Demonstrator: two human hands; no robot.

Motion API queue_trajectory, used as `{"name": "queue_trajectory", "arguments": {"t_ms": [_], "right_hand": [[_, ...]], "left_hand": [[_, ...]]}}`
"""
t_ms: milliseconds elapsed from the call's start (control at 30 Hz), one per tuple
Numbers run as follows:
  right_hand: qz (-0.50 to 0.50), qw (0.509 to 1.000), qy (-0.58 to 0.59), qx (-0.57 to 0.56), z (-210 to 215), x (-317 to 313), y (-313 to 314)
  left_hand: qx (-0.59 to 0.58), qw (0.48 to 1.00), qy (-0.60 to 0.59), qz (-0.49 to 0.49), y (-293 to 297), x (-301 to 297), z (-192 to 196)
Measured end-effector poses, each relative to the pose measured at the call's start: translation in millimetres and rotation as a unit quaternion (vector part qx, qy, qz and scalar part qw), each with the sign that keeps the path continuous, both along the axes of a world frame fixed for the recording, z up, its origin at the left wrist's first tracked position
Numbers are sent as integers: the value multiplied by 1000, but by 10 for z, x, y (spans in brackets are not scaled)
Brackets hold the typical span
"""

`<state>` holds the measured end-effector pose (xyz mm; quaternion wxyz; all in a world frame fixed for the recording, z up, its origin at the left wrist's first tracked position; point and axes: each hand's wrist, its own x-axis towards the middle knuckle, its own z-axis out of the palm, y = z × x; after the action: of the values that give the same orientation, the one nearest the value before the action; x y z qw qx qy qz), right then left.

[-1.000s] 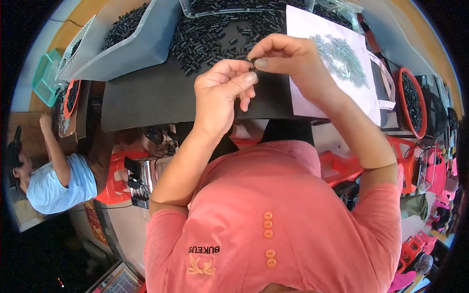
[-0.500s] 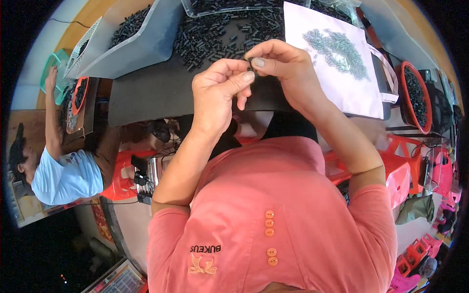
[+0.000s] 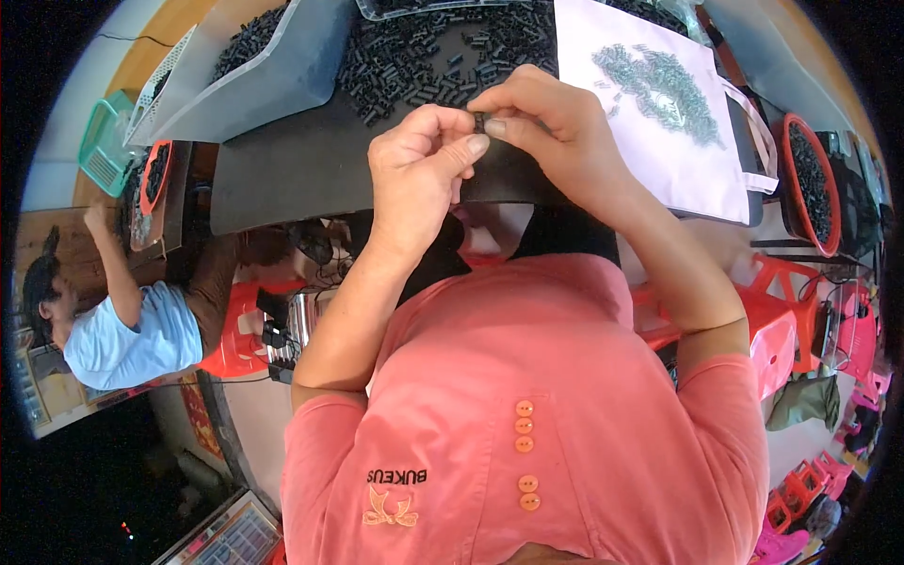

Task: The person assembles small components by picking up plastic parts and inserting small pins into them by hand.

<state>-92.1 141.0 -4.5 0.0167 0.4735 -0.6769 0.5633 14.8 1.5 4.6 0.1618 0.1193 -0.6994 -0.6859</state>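
Observation:
My left hand (image 3: 421, 168) and my right hand (image 3: 546, 115) meet over the dark table (image 3: 292, 179), pinching one small black tube-shaped piece (image 3: 480, 122) between their fingertips. Most of that piece is covered by my fingers. Just beyond my hands lies a loose heap of small black cylindrical pieces (image 3: 443, 56). To the right of my right hand, a pale pink cloth bag (image 3: 650, 179) lies flat on the table, with a scatter of small clear greenish pieces (image 3: 659, 94) on it.
A translucent bin (image 3: 273, 94) of black pieces stands at the far left, near a green basket (image 3: 105, 155). At the right is a red-rimmed basin (image 3: 831, 226) of black pieces. A person in a light blue shirt (image 3: 137, 334) sits at the left. Red stools (image 3: 777, 334) stand at the right.
My fingers have shifted slightly around the small black piece, the left ones curling in closer. At the left, the person's arm has come down away from the green basket.

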Motion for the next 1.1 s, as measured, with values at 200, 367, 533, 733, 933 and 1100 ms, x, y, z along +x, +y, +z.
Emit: {"name": "queue_trajectory", "arguments": {"t_ms": [200, 367, 533, 733, 933, 1100], "right_hand": [[-24, 994, 104, 34, 28, 17, 8], [-25, 997, 47, 50, -33, 70, 5], [-3, 996, 81, 45, -49, 46, 7], [-57, 991, 116, 29, -93, 71, 2], [-84, 994, 72, 3, -118, 217, 28], [-91, 995, 32, -9, -110, 274, 41]], "left_hand": [[78, 997, 3, 13, 59, -20, -13], [79, 995, -47, -49, -38, -7, -56], [22, 997, -52, -47, -34, 8, -55], [77, 996, -39, -35, 0, 9, -81], [116, 992, -40, -37, 36, 39, -92], [-26, 999, -27, -9, 98, 66, -38]]}}
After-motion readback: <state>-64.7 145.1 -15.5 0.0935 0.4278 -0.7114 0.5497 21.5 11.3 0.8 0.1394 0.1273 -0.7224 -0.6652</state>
